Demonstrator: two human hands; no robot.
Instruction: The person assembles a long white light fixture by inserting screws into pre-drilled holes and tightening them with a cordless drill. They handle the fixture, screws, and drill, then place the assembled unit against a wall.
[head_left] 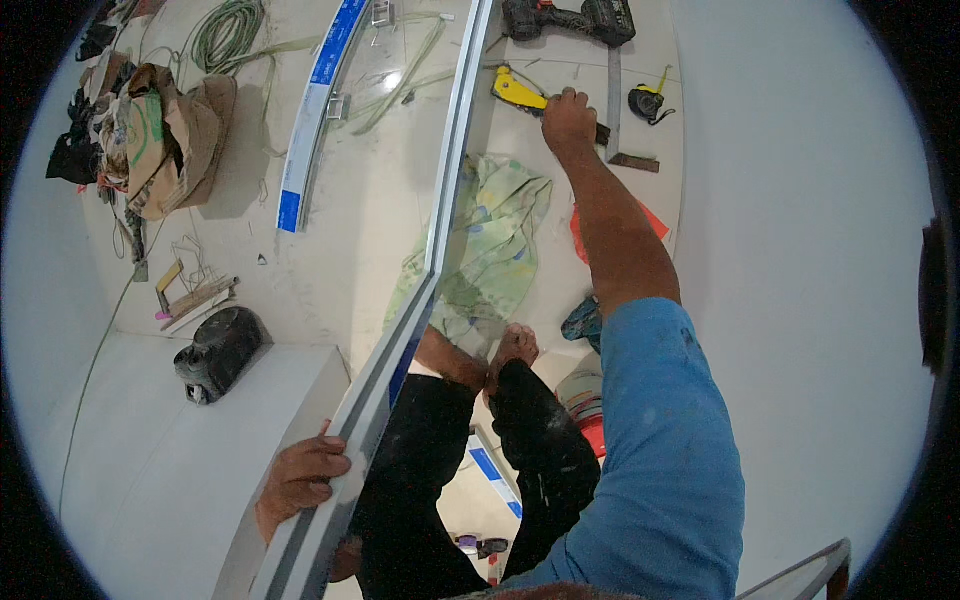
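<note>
Pale floor, work litter all over. Left hand (300, 478), lower left of frame, fingers curled over long aluminium profile (440, 215) running up to top centre. Right hand (568, 120), upper centre, closed around dark handle of yellow utility knife (518, 90), beside steel square (620, 120). Looks like tool pickup while steadying profile; next move calls for firm hold on profile. Tape measure (648, 102), cordless drill (570, 18) near. Brown bag (165, 135) upper left, rags and cloth spilling out; contents otherwise unclear.
</note>
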